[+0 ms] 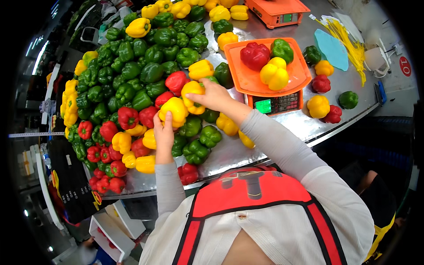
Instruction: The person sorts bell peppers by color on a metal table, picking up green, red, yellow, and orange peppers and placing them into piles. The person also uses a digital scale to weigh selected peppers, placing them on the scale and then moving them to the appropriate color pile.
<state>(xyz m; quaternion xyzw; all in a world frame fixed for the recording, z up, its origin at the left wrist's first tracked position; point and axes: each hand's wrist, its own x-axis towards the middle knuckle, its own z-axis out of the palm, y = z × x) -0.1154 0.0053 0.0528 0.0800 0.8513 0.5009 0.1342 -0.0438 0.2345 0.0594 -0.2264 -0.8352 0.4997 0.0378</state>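
My left hand [164,135] is closed around a yellow bell pepper [173,112], thumb on its near side. Just to its right, my right hand [212,96] grips a second yellow bell pepper [193,96]; the two peppers look side by side, over the edge of a big heap of green bell peppers [152,73]. Red bell peppers [128,118] and yellow ones lie around the heap. Right of my hands, an orange tray [245,82] on a digital scale [278,103] holds a red pepper [254,56], a green pepper [282,51] and a yellow pepper [274,73].
A second orange scale [278,11] stands at the back of the metal table [288,127]. Several loose peppers, a light blue sheet [331,49] and yellow ties [352,49] lie on the right. White foam boxes [111,228] stand below at left. Another person [377,202] is at lower right.
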